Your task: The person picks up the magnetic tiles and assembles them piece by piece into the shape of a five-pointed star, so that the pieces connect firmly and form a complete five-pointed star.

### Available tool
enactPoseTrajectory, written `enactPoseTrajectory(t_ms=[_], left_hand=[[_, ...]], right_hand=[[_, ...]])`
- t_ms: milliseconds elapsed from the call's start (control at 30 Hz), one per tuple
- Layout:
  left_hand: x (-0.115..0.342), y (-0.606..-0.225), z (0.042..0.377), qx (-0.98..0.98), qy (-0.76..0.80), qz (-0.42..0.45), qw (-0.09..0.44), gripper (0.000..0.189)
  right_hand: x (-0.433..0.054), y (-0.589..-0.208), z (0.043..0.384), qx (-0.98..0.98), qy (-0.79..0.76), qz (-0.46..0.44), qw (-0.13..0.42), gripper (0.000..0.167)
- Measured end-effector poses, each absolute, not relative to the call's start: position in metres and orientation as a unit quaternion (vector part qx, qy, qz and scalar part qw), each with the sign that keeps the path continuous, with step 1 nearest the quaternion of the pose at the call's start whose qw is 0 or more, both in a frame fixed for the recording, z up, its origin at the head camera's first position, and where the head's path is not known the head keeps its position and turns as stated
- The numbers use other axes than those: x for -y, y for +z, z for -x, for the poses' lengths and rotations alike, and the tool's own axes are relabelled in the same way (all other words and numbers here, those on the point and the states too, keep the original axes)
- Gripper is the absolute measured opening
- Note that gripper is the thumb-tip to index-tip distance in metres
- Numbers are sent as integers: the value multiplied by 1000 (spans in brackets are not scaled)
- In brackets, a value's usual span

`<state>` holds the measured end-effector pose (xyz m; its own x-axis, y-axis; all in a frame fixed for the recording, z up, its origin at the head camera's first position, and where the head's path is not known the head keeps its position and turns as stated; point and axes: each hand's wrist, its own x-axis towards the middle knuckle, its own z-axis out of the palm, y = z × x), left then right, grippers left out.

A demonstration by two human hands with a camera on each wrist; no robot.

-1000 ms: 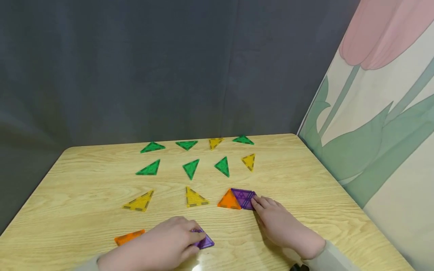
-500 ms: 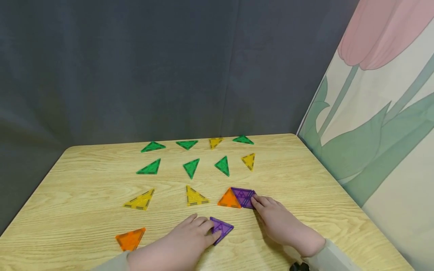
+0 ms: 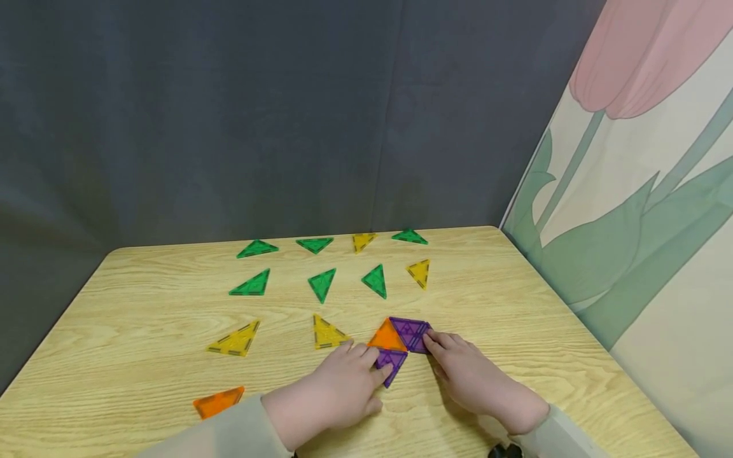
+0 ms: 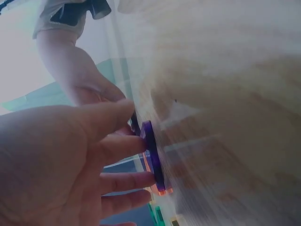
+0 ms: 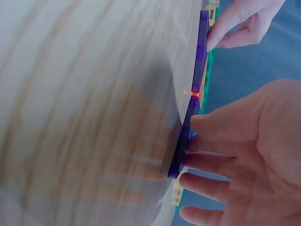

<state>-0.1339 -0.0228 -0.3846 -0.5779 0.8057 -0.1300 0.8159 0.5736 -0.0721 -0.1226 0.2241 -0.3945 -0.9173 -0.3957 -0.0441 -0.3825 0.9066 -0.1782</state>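
Note:
Near the middle of the table in the head view, my left hand (image 3: 340, 388) rests its fingertips on a purple triangular magnetic tile (image 3: 396, 361). That tile lies flat along the lower edge of an orange triangular tile (image 3: 387, 337). In the left wrist view the fingers reach straight onto the purple tile (image 4: 154, 157), the thumb apart from it. To the right, my right hand (image 3: 469, 372) presses straight fingertips on the right end of a purple pair; its left tile (image 3: 405, 327) adjoins the orange one. My fingers partly cover the pair's right tile (image 3: 419, 345).
Another orange tile (image 3: 219, 402) lies by my left sleeve. Two yellow tiles (image 3: 236, 339) lie left of the joined group, one at my left fingertips. Farther back are several green tiles (image 3: 251, 284) and two more yellow ones (image 3: 420, 273). A dark curtain (image 3: 258, 127) stands behind the table.
My left hand has slid the purple tile right and up the table to the orange tile's lower edge. The right hand has stayed in place on its purple tile.

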Motion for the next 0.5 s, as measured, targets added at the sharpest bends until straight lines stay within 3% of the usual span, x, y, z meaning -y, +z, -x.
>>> enactPoseTrajectory(t_ms=[233,500], left_hand=[[43,-378,126,-900,-4,-429,76,63],[160,-351,108,-937,110,-318,90,44]], right_hand=[[-219,-395,125,-975,-80,206,36,43],[-223,-393,123,-976,-66,206,28,44]])
